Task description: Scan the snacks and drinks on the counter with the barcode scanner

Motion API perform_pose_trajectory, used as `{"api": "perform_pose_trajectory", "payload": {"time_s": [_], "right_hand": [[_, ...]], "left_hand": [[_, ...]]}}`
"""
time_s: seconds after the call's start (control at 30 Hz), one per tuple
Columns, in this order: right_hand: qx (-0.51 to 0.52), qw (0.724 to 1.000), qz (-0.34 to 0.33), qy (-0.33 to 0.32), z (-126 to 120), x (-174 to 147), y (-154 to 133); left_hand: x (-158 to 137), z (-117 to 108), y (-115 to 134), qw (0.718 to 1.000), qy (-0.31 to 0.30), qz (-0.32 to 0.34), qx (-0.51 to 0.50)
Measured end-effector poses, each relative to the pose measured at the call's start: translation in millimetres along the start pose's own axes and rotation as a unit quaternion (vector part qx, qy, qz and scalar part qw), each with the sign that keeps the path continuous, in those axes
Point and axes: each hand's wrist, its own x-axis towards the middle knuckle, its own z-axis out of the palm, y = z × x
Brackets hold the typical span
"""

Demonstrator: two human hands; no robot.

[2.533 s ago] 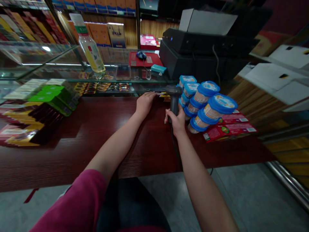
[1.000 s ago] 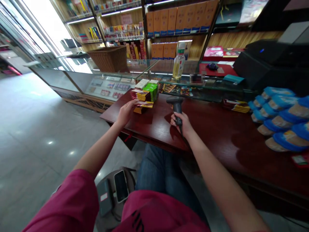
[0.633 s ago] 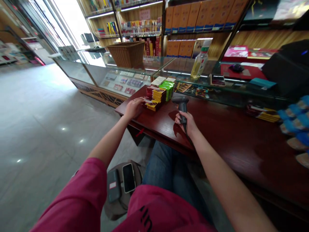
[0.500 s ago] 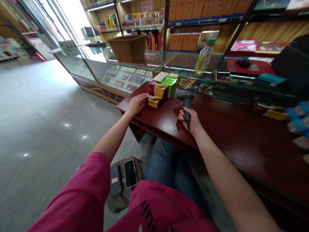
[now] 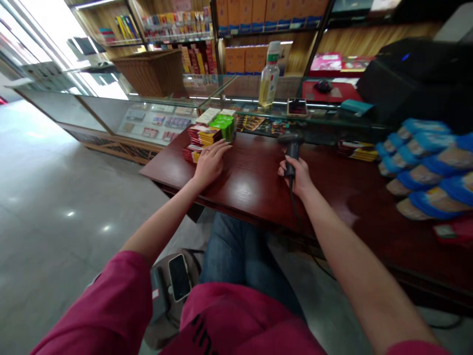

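The right fingers (image 5: 283, 167) wrap the barcode scanner (image 5: 292, 150) by its handle (image 5: 291, 166), likely the best hold; it looks stiff and light. Left fingers (image 5: 219, 147) spread loosely just beside red-and-yellow packets (image 5: 204, 135), contact unclear.

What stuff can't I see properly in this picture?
All in the head view:
Lower packets: partly hidden behind the left hand.
Scanner handle: partly covered by the right hand.
Blue-lidded tubs: some cut off by the right edge.
Writing on the green packs: too small and blurred.
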Motion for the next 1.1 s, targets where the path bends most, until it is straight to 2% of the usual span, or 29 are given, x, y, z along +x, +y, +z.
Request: {"api": "perform_pose_trajectory", "payload": {"time_s": [0.07, 0.17, 0.33, 0.43, 0.57, 0.7, 0.77, 0.87, 1.0, 1.07, 1.1], "right_hand": [[-0.023, 0.999, -0.026, 0.034, -32, -4, -14], [-0.067, 0.987, -0.085, 0.114, -80, -11, -31], [-0.141, 0.942, -0.177, 0.249, -147, -23, -52], [-0.158, 0.927, -0.195, 0.278, -170, -26, -57], [-0.126, 0.934, -0.190, 0.274, -180, -21, -53], [-0.105, 0.944, -0.176, 0.257, -177, -19, -52], [-0.113, 0.942, -0.175, 0.263, -174, -22, -56], [-0.124, 0.939, -0.180, 0.265, -164, -29, -63], [-0.108, 0.954, -0.180, 0.214, -138, -44, -73], [-0.074, 0.973, -0.150, 0.158, -119, -52, -76], [-0.053, 0.983, -0.125, 0.123, -110, -57, -76]], "left_hand": [[24, 28, 35, 0.997, -0.037, 0.051, -0.036], [62, 84, 90, 0.988, -0.081, 0.094, -0.087], [120, 188, 175, 0.967, -0.111, 0.136, -0.184], [155, 236, 211, 0.954, -0.119, 0.147, -0.233], [202, 274, 235, 0.947, -0.108, 0.136, -0.270], [226, 287, 239, 0.952, -0.135, 0.101, -0.256], [223, 281, 238, 0.952, -0.123, 0.083, -0.266], [205, 258, 229, 0.951, -0.077, 0.048, -0.297], [175, 223, 191, 0.934, -0.046, -0.043, -0.353], [161, 209, 162, 0.907, -0.048, -0.112, -0.403], [154, 202, 148, 0.885, -0.054, -0.153, -0.436]]}}
